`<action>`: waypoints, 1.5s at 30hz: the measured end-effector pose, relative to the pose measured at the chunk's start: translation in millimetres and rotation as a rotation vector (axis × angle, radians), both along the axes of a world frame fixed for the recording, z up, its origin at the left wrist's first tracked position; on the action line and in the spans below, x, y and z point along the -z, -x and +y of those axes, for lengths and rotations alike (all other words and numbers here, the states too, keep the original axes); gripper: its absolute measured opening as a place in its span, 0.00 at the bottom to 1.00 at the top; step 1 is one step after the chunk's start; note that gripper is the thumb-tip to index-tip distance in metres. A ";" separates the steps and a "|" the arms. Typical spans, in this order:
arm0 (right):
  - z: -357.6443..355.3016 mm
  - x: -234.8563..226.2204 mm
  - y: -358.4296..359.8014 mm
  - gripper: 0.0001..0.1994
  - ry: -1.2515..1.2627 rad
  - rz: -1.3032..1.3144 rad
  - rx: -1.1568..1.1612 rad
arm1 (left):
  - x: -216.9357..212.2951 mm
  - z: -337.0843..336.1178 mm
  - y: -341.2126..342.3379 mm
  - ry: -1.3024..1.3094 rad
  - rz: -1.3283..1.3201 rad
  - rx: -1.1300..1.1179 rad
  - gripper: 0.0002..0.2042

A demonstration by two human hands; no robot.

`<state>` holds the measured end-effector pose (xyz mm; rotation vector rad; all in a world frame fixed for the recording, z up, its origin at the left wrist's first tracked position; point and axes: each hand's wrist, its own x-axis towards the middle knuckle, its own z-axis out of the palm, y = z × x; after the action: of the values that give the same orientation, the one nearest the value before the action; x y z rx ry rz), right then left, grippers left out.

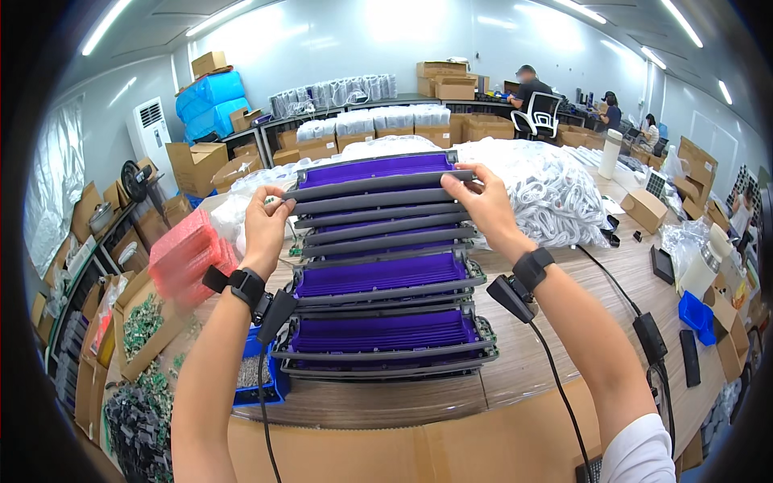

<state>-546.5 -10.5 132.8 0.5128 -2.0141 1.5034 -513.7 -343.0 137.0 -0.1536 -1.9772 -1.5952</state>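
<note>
Stacked in the middle of the table are several purple trough-shaped housings (pixel 386 332) with dark grey long edges and green circuit boards at their ends. Across the farthest ones lies a long dark grey strip (pixel 370 187), slightly tilted, its right end higher. My left hand (pixel 270 221) pinches the strip's left end between thumb and fingers. At the other end, my right hand (pixel 485 205) grips it with the thumb on the near face and fingers behind. More grey strips (pixel 382 219) show just below it. Whether the held strip is apart from the housing under it, I cannot tell.
Bundled white cables (pixel 555 197) lie at the far right, with a white bottle (pixel 610 153) behind. Pink wrapped packs (pixel 189 253), a blue bin (pixel 278 385) of small parts and a carton of circuit boards (pixel 143 326) stand left. A black power adapter (pixel 649 336) lies right.
</note>
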 end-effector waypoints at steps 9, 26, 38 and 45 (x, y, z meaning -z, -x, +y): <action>5.6 -2.2 3.3 0.17 -0.063 0.017 0.005 | 4.9 -6.5 3.0 0.037 0.017 0.069 0.14; 4.0 -13.9 -7.1 0.22 -0.228 0.046 0.142 | -34.8 3.7 -52.6 0.068 0.017 -0.076 0.23; 9.0 -16.3 -9.2 0.21 -0.214 0.163 0.108 | -114.1 33.4 -225.7 -0.017 0.135 0.018 0.22; -15.8 -13.5 -11.9 0.22 -0.244 0.116 0.061 | -137.6 28.3 -380.3 -0.043 0.177 -0.334 0.27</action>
<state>-534.6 -26.3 146.3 0.6160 -2.1128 1.1710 -133.4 -314.7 274.6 0.0498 -1.7270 -1.3582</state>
